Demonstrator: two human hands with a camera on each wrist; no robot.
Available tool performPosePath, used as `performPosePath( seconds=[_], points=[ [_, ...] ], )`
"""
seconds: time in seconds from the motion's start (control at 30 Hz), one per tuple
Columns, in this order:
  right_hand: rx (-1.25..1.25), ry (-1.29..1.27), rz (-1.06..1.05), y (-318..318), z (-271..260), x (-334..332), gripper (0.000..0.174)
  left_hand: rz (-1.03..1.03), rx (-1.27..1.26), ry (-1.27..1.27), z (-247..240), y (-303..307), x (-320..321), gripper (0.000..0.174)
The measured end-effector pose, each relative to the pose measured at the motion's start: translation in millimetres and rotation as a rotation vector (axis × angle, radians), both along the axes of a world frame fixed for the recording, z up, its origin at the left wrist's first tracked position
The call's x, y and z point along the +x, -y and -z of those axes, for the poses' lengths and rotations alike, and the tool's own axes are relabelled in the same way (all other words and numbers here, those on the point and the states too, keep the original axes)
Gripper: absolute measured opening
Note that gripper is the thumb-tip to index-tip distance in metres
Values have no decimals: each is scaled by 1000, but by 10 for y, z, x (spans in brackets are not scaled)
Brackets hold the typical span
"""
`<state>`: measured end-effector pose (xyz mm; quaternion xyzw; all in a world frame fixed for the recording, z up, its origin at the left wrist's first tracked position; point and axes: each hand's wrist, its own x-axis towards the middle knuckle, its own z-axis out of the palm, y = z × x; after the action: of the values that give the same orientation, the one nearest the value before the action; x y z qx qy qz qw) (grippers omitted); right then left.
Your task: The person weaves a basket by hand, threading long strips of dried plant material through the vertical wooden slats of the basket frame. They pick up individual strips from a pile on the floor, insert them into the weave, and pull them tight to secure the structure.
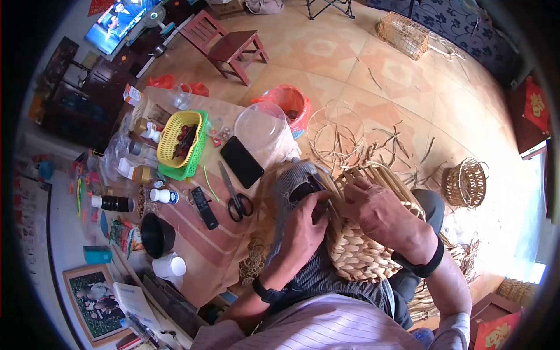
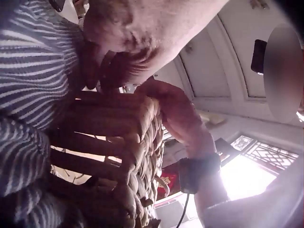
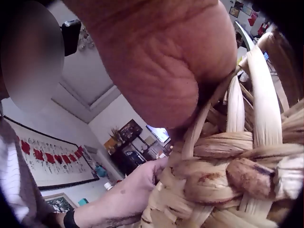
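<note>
A partly woven basket (image 1: 359, 256) of pale, thick plant-fibre strips rests on the person's lap. In the head view the left hand (image 1: 304, 227) grips its left edge, thumb and fingers bent. The right hand (image 1: 373, 207) is over the basket's upper side, fingers curled down and pinching a strip among the weave. The right wrist view shows a plaited band (image 3: 213, 185) with flat upright strips (image 3: 266, 104) beside the right palm (image 3: 156, 80). From the left wrist, the basket's spaced slats (image 2: 95, 137) show below the left hand (image 2: 137, 38). The fingertips are mostly hidden.
On the table at left lie scissors (image 1: 233, 195), a phone (image 1: 241, 161), a remote (image 1: 204, 208) and a yellow basket (image 1: 177, 140). Loose strips (image 1: 388, 149) and a small round basket (image 1: 465, 184) are on the floor at right. A red-lined bin (image 1: 291, 102) stands beyond the table.
</note>
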<state>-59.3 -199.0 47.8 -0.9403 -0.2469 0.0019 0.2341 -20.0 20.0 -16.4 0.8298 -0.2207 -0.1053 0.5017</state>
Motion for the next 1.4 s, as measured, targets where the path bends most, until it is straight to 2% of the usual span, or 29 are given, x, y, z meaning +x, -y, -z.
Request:
performPosePath(
  seconds=[0.17, 0.2, 0.23, 0.27, 0.3, 0.33, 0.4, 0.43, 0.57, 0.67, 0.77, 0.87, 0.9, 1.0, 1.1, 1.2, 1.3, 1.4],
  points=[
    [-155, 112, 18, -197, 35, 1, 8, 25, -113, -98, 161, -73, -23, 35],
    [-120, 89, 21, -160, 67, 1, 10, 21, -112, -105, 98, -78, -51, 34],
    [-87, 71, 19, -108, 87, 27, 13, 16, -130, -368, -213, -43, -114, 23],
    [-51, 55, 10, -65, 93, 65, 16, 40, -98, -280, -241, -32, -124, 21],
    [30, 12, 71, 8, -26, 46, 27, 60, -68, -192, -250, -30, -139, 20],
    [84, 69, 140, 56, -86, 7, 28, 79, -39, -105, -261, -22, -149, 19],
    [191, 182, 286, 149, -191, -95, 29, 87, -7, -106, -339, 18, -143, 19],
    [154, 197, 361, 156, -273, -196, 30, 98, 46, -109, -396, 18, -136, 20],
    [207, 147, 476, 47, -129, -623, 37, 139, 206, -46, -517, 53, -140, 27],
    [155, 133, 458, -45, -7, -795, 40, 117, 66, -120, -410, 81, -132, 32],
    [35, 102, 383, -45, 15, -832, 44, 218, 168, 127, -301, 53, -100, 37],
    [-13, 153, 315, -4, 6, -801, 51, 245, 188, 188, -337, 64, -104, 41],
    [-63, 124, 288, 23, 38, -819, 57, 223, 204, 114, -344, 70, -112, 41],
    [-97, 139, 293, 22, 59, -841, 57, 263, 144, 147, -219, 34, -90, 41],
    [-123, 125, 270, 18, 85, -862, 56, 297, 191, -91, -254, -6, 9, 39],
    [-118, 161, 284, -16, 86, -870, 55, 384, 267, -70, -322, 8, 78, 35],
    [-95, 147, 293, -43, 92, -898, 49, 384, 192, -679, -398, -34, 189, 31],
    [-102, 161, 305, -114, 116, -917, 44, 453, 11, -880, -361, -81, 246, 31]
  ],
)
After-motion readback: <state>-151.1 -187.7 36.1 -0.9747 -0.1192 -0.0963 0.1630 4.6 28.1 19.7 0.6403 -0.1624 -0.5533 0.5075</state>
